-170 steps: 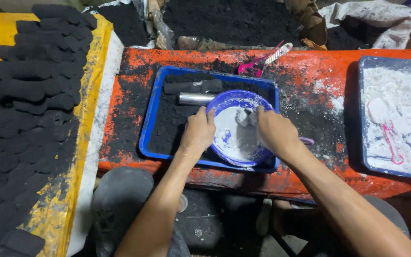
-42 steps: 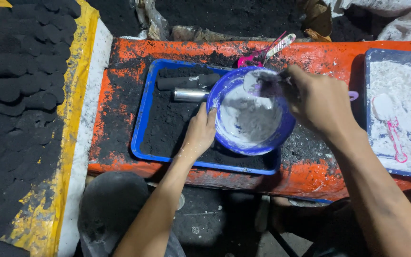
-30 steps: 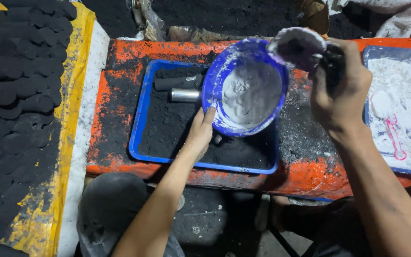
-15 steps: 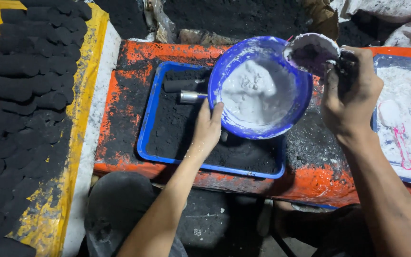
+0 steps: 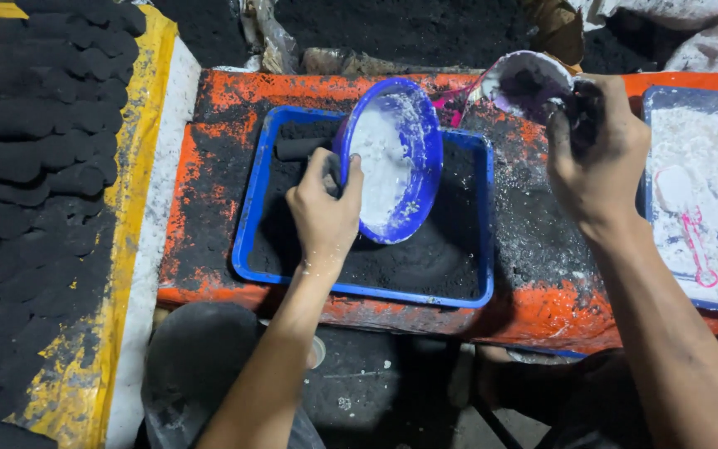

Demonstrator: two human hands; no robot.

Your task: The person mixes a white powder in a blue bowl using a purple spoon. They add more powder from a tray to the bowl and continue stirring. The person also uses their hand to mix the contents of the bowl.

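Two hands are working over the blue tray (image 5: 253,216): the left hand (image 5: 323,218) is gripping the tilted blue bowl (image 5: 392,158) of white powder above it. Right of the bowl, the right hand (image 5: 596,154), fingers closed, is holding a small soot-blackened cup (image 5: 523,83) over the orange worktop (image 5: 542,241).

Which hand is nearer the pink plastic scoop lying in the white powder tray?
Right. The right hand, holding a small powder-dusted cup, is just left of the pink plastic scoop. The left hand grips the tilted blue round bowl much farther left.

bowl (image 5: 396,158) in tray (image 5: 251,224), cup (image 5: 525,83) right.
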